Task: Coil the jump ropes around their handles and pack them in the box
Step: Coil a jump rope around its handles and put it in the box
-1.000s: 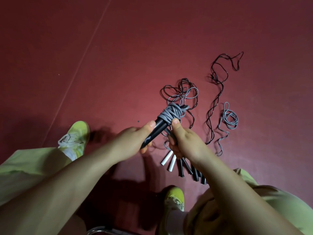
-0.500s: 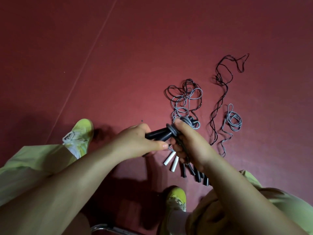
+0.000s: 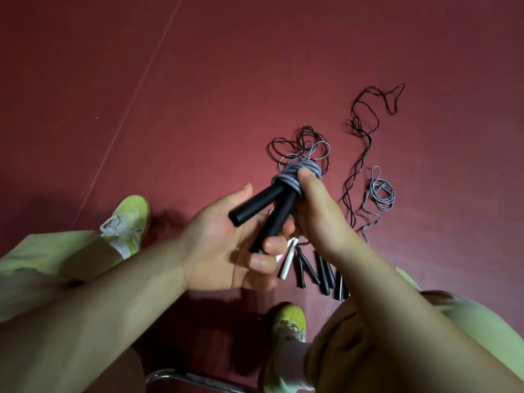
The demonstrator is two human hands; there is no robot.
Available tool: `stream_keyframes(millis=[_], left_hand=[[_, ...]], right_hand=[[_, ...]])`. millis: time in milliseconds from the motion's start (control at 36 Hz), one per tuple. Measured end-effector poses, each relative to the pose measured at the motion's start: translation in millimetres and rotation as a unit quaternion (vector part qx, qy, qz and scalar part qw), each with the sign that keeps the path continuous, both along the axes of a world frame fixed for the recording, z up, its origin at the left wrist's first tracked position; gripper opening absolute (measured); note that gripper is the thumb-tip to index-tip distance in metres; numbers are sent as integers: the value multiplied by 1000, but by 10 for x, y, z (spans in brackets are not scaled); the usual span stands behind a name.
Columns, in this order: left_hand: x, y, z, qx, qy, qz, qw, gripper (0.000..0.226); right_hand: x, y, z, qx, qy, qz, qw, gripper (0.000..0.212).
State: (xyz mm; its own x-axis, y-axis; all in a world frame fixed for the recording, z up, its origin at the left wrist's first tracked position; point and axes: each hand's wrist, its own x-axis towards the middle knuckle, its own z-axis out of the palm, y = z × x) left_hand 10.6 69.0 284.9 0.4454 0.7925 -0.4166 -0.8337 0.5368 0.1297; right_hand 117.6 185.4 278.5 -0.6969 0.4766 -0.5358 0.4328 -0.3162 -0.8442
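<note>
Two black handles (image 3: 265, 212) of one jump rope spread apart like a V, with grey rope (image 3: 295, 175) coiled around their upper ends. My left hand (image 3: 229, 245) lies palm up under the handles, its lower fingers curled round one handle. My right hand (image 3: 314, 211) grips the coiled end, thumb pressed on the grey coil. On the red floor beyond lie loose black and grey ropes (image 3: 300, 146), a long black rope (image 3: 365, 131) and a small grey coil (image 3: 381, 191). No box is in view.
Several more handles, black ones (image 3: 320, 273) and a white one (image 3: 287, 263), lie in a row on the floor below my hands. My yellow-green shoes (image 3: 130, 219) (image 3: 290, 321) stand left and bottom centre. A metal chair rail (image 3: 175, 377) shows at the bottom edge.
The wrapped handles have turned from lying sideways to pointing down toward me and have spread apart. My left palm has turned up beneath them. My right hand stays on the coil.
</note>
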Motion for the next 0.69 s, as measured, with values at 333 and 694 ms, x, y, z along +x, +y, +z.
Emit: stream_keyframes(millis=[333,694], left_hand=[[125,-242,506,-1,464,4,886,68],[368,-656,1297,53,821,24,567,57]], right_hand=[[65,-239,634,197,-82,32,977,64],[260,-614,1430,199,-35,30,979,71]])
